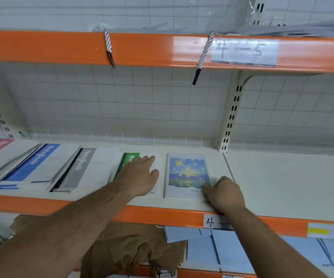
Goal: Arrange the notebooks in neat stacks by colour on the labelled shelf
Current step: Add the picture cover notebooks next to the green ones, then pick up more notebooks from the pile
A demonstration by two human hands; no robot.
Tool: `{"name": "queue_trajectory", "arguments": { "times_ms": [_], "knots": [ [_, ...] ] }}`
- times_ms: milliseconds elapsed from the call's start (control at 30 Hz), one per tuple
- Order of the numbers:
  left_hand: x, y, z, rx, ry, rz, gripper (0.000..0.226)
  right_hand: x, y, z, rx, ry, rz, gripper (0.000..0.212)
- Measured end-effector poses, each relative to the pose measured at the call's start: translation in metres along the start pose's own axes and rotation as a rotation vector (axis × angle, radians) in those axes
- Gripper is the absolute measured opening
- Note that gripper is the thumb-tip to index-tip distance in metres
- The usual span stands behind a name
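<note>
On the shelf (272,177), the left hand (138,175) lies flat on the green notebook (131,156); at its three o'clock, the right hand (224,194) pinches the painted-cover notebook (186,171) by its five o'clock corner.

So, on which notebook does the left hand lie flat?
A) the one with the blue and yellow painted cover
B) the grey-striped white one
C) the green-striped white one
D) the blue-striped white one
C: the left hand lies flat on the green-striped white notebook; the right hand holds the painted-cover notebook.
</note>
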State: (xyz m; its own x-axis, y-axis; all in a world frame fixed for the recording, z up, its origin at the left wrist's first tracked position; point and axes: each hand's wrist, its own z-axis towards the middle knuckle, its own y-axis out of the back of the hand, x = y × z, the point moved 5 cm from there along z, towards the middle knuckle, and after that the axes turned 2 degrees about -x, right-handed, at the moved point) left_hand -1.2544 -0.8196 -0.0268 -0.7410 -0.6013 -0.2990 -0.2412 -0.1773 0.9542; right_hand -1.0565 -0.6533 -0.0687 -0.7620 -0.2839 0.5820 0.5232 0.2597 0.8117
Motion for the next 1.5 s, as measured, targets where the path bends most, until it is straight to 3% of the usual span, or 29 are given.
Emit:
{"name": "queue_trajectory", "arguments": {
  "times_ms": [667, 833, 1000, 1267, 1500],
  "knots": [
    [-0.019, -0.015, -0.002, 0.059, -0.184, 0.071, 0.062, 0.006, 0.012, -0.015, 0.044, -0.047, 0.12, 0.032],
    [-0.026, -0.012, -0.01, 0.061, -0.311, 0.124, 0.063, 0.009, 0.04, -0.052, -0.086, -0.027, -0.253, 0.06],
    [-0.043, -0.008, -0.04, 0.057, -0.49, 0.145, 0.063, 0.002, 0.055, -0.123, -0.108, 0.003, -0.393, 0.074],
    [-0.11, -0.026, -0.112, 0.121, -0.747, 0.089, 0.063, -0.037, 0.091, -0.235, -0.12, -0.111, -0.426, 0.078],
    [-0.194, -0.057, -0.159, 0.14, -0.901, 0.119, 0.066, -0.1, 0.137, -0.278, -0.139, -0.197, -0.465, 0.077]
  ]
}}
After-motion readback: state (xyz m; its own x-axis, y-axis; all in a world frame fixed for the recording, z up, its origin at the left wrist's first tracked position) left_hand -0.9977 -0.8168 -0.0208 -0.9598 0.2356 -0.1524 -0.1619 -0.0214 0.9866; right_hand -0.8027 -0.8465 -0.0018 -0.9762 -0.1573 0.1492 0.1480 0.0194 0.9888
